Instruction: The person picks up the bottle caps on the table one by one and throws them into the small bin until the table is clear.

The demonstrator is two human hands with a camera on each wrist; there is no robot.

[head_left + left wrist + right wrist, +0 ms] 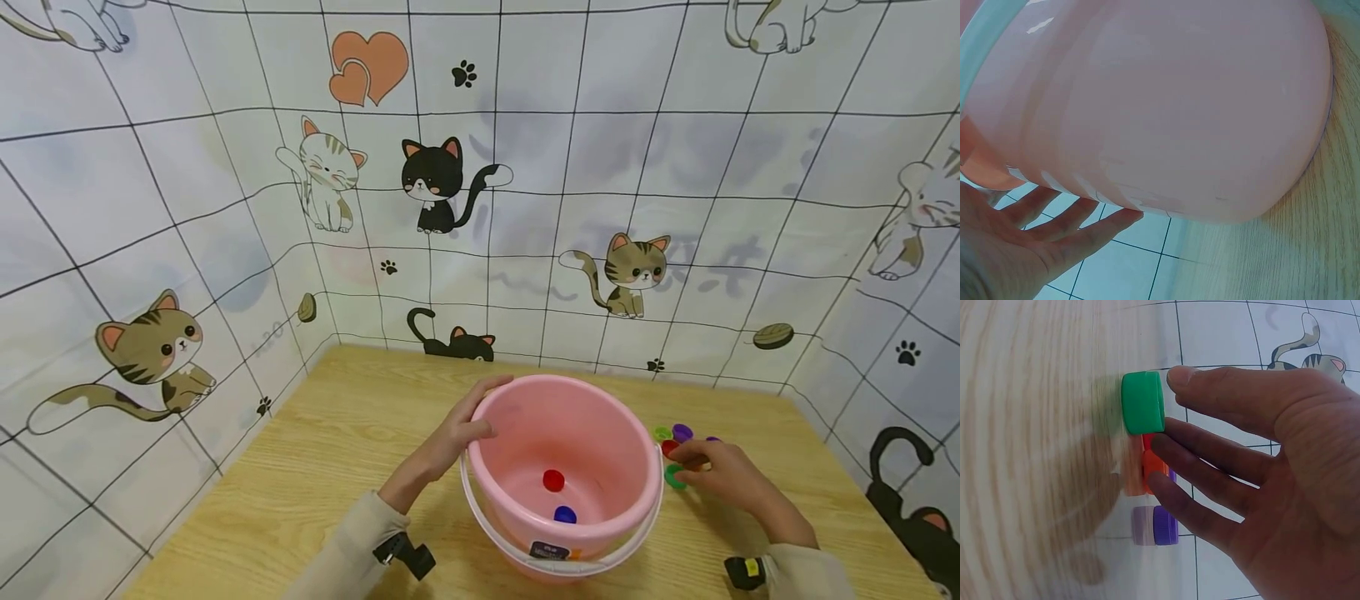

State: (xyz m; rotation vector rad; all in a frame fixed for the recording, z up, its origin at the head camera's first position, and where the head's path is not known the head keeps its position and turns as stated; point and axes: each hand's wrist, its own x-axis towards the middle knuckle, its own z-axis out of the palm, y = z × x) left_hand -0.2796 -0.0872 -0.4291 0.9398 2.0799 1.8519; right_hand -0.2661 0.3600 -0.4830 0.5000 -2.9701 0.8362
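Note:
A pink bucket stands tilted slightly toward me in the head view. My left hand grips its left rim, thumb over the inside and fingers along the outer wall. In the left wrist view those fingers lie along the bucket's side. Inside the bucket are a red bottle cap and a blue bottle cap. To the right of the bucket, my right hand hovers at a green bottle cap, thumb and fingers spread and slightly bent. Whether they touch it I cannot tell.
Beyond the green cap lie a red cap, a light green cap, a purple cap and an orange cap. The bucket's white handle hangs at its front. Cat-print cloth walls enclose the wooden table.

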